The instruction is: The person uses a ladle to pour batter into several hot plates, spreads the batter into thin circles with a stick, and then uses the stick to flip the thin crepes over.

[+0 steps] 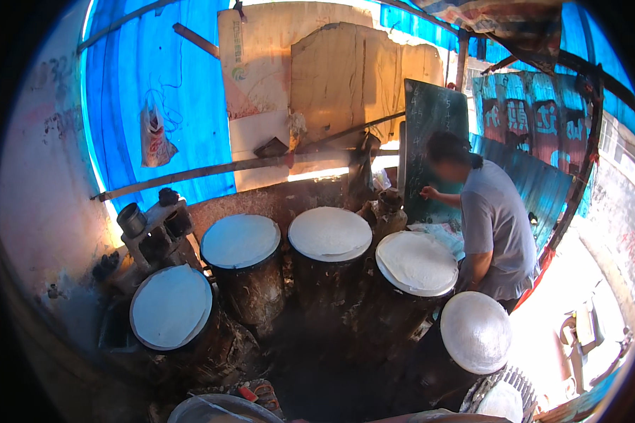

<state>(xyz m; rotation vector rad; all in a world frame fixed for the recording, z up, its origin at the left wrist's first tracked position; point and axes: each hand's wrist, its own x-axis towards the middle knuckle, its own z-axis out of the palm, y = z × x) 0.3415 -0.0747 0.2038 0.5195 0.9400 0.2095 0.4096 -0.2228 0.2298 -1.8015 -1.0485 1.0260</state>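
Neither of my hands shows in the head view. Before me, dark drum-shaped stoves stand in an arc. Thin round white sheets cover several of their tops: one at the left (171, 307), one further back (240, 241), one in the middle (330, 234) and one to the right (418, 264), whose surface looks wrinkled. The nearest top on the right is a shiny, pale round plate (475, 333). A rounded vessel rim (222, 409) cuts into the lower edge, with a red-handled tool (257, 395) beside it.
Behind the right-hand stoves a person (497, 211) in a grey shirt holds a hand near a dark green chalkboard (430, 106). A slatted basket (501, 398) with something white stands lower right. Sooty blocks and a metal pot (131, 220) are at the left. A plastic bag (155, 137) hangs on the blue wall.
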